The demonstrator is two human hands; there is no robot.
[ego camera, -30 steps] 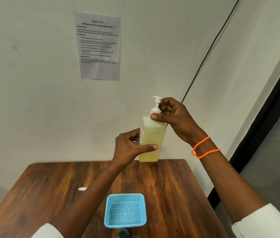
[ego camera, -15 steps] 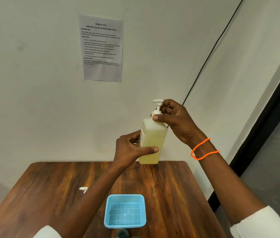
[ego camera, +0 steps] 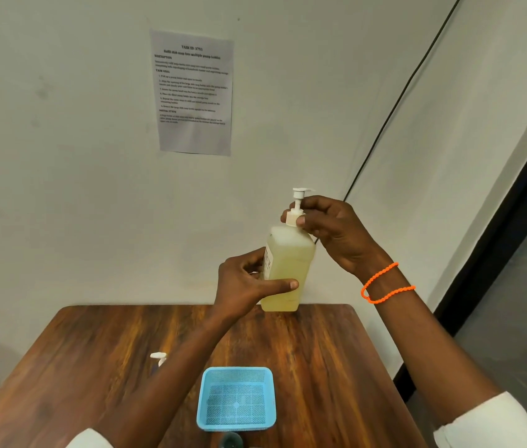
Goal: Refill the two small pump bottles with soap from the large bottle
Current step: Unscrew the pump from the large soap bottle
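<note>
A large bottle (ego camera: pixel 289 263) of pale yellow soap is held upright above the far edge of the wooden table (ego camera: pixel 94 367). My left hand (ego camera: pixel 246 282) grips its lower body, thumb across the front. My right hand (ego camera: pixel 333 231) pinches the white pump collar (ego camera: pixel 294 218) at the neck; the pump head sticks up above my fingers. A white pump top (ego camera: pixel 158 357) of a small bottle shows just past my left forearm; its body is hidden. A dark cap (ego camera: pixel 231 441) peeks in at the bottom edge.
A light blue mesh basket (ego camera: pixel 236 371) sits on the table near me, with nothing in it. A printed sheet (ego camera: pixel 194 92) is taped to the wall behind. A black cable (ego camera: pixel 394 101) runs down the wall on the right.
The pump head has turned under my right fingers, its spout now pointing right. Both hands keep their hold on the bottle. The view has tilted slightly.
</note>
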